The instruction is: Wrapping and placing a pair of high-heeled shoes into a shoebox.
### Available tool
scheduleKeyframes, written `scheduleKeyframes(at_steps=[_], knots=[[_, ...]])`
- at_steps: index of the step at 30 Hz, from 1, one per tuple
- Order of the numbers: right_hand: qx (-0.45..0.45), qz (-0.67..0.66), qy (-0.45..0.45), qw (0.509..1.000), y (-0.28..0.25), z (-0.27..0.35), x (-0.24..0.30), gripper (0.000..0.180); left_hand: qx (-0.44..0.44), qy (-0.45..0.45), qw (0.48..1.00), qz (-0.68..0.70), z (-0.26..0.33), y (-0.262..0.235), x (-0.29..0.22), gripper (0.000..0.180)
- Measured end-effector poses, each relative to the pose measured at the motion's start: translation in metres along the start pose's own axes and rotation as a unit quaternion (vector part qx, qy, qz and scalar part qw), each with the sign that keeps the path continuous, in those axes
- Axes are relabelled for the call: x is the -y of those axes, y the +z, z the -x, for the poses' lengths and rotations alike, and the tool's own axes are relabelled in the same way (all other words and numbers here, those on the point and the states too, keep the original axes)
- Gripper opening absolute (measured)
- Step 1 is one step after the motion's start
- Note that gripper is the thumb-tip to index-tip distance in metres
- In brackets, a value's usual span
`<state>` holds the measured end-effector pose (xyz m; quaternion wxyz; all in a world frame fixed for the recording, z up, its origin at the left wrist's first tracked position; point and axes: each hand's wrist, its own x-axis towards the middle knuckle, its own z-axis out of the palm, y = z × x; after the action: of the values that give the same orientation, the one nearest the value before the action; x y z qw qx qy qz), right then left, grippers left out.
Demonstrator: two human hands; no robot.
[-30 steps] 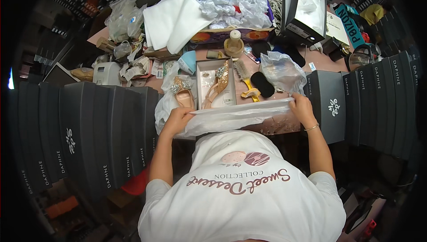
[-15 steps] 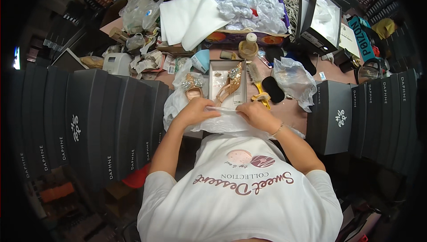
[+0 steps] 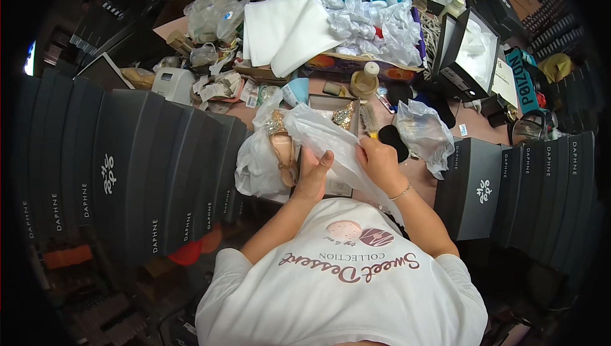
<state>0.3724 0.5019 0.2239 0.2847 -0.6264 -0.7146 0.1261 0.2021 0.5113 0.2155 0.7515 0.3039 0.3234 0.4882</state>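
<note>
In the head view, the right hand (image 3: 382, 163) has its fingers curled in, pinching the edge of a thin white sheet (image 3: 331, 136) that slants across an open shoe box (image 3: 323, 102). The left hand (image 3: 310, 177) is loosely cupped below the sheet, thumb raised apart from the fingers; the fingertips are partly hidden, so I cannot tell whether they grip anything. Just beside that hand, a beige shoe with a jewelled toe (image 3: 282, 149) lies on crumpled white wrapping (image 3: 254, 165) to the left of the box. A second jewelled shoe (image 3: 344, 116) sits in the box, mostly covered by the sheet. Near the right hand are a black oval pad (image 3: 393, 142) and a crumpled clear bag (image 3: 425, 135) on the pinkish table (image 3: 417, 180). Rows of dark boxes (image 3: 127, 174) stand on either side.
</note>
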Motion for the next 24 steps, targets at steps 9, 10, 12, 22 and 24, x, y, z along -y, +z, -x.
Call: scheduleKeyframes(at_steps=[9, 10, 12, 22, 24], knots=[[0.142, -0.208, 0.155, 0.955, -0.008, 0.004, -0.022, 0.020, -0.146, -0.062, 0.987, 0.020, -0.008, -0.015, 0.009, 0.029], [0.161, -0.268, 0.149, 0.938, -0.004, 0.003, -0.035, 0.025, -0.154, -0.068, 0.986, 0.018, -0.009, -0.016, 0.009, 0.032], [0.161, -0.393, 0.143, 0.894, -0.011, 0.017, -0.034, 0.030, -0.197, -0.025, 0.980, 0.001, -0.014, -0.021, 0.008, 0.037], [0.253, -0.281, 0.351, 0.856, -0.012, 0.122, -0.062, 0.021, -0.246, 0.037, 0.968, 0.028, -0.065, -0.071, -0.025, 0.030], [0.260, -0.239, 0.370, 0.859, -0.028, 0.135, -0.078, 0.020, -0.244, 0.061, 0.968, -0.024, -0.066, -0.082, -0.008, 0.031]])
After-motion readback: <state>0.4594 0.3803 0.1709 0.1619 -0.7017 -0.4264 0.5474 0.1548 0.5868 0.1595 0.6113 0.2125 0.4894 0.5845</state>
